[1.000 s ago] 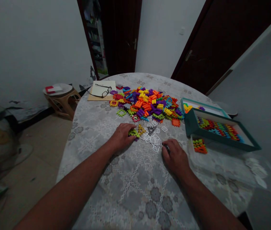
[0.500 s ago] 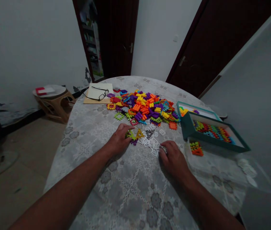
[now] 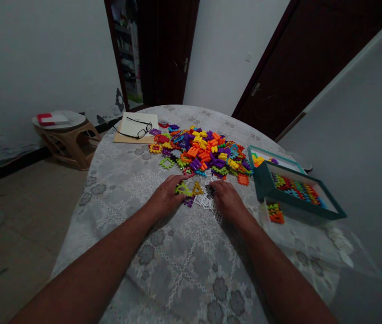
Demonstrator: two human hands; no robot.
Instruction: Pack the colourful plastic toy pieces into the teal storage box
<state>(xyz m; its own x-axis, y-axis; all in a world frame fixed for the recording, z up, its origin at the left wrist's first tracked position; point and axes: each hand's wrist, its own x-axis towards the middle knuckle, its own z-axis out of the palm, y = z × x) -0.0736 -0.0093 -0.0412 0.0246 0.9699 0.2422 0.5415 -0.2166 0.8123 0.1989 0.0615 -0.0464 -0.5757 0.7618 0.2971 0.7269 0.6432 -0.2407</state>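
Observation:
My left hand [image 3: 166,196] rests on the table with thumb and index finger curved around a yellow-green toothed plastic piece [image 3: 184,189]. Touching or close beside that piece are a mustard-yellow triangular piece [image 3: 197,189] and a purple piece [image 3: 188,203]. My right hand [image 3: 226,197] reaches over a spread of white lattice pieces [image 3: 203,201], its fingers bent and pressed together at the pieces. What these fingertips hold, if anything, is hidden. Just beyond both hands lies a large heap of coloured interlocking pieces [image 3: 207,150].
Eyeglasses [image 3: 141,133] lie on a paper pad [image 3: 123,138] at the back left. On the right stand a green box [image 3: 261,182] with rows of coloured pieces and a clear plastic tray [image 3: 288,238]. A stool [image 3: 71,144] stands left of the table.
My right hand has moved left and away from me, from the right edge of the white pieces onto them. My left hand stays by the yellow-green piece. The view has shifted slightly.

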